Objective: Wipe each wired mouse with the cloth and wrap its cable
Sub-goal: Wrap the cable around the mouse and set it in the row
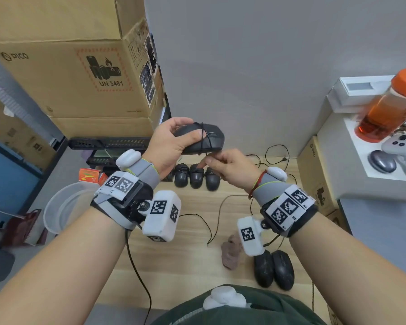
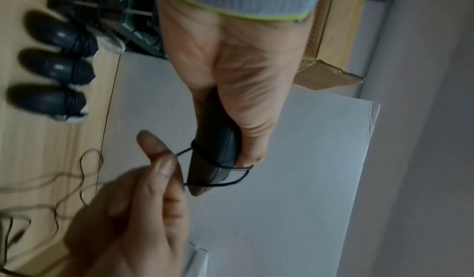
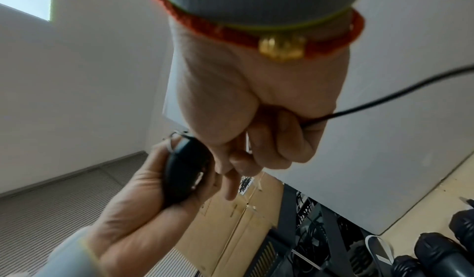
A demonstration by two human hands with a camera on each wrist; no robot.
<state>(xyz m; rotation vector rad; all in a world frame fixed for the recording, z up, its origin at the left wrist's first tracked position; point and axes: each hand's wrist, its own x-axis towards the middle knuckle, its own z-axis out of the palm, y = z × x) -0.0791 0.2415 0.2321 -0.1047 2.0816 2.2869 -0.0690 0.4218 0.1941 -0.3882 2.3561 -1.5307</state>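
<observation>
"PICO", "UN 3481" on cardboard box (image 1: 63, 73)

Office storeroom; stacked cardboard boxes (image 1: 63, 73)

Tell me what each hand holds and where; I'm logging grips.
Left hand grips the mouse by its rear and sides. Right hand pinches the cable just below the mouse.
</observation>
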